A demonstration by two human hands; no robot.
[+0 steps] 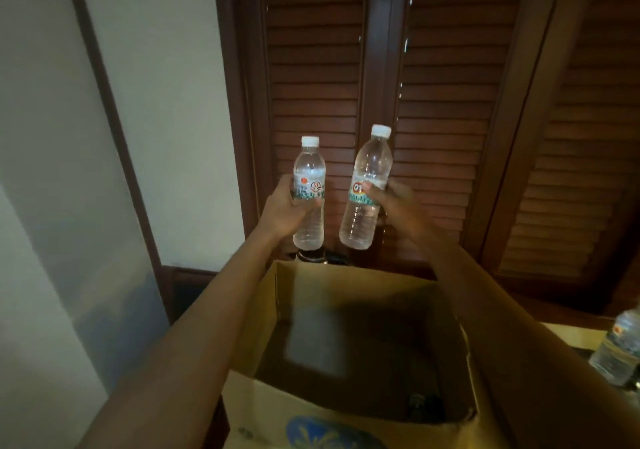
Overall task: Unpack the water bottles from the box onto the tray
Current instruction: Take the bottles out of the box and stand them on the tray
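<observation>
clear plastic is catching the dim light as the person is holding two water bottles up above the cardboard box [346, 410]. the left hand [287, 209] is gripping one bottle [309, 185] around its label, upright; the right hand [394, 206] is gripping the other bottle [367, 185], tilted slightly. both are hanging clear of the box rim, so the lifting-out step is looking done. another bottle [620, 348] is standing far to the right of the right grip; the tray is probably lying that way, calling for a swing rightward and down.
</observation>
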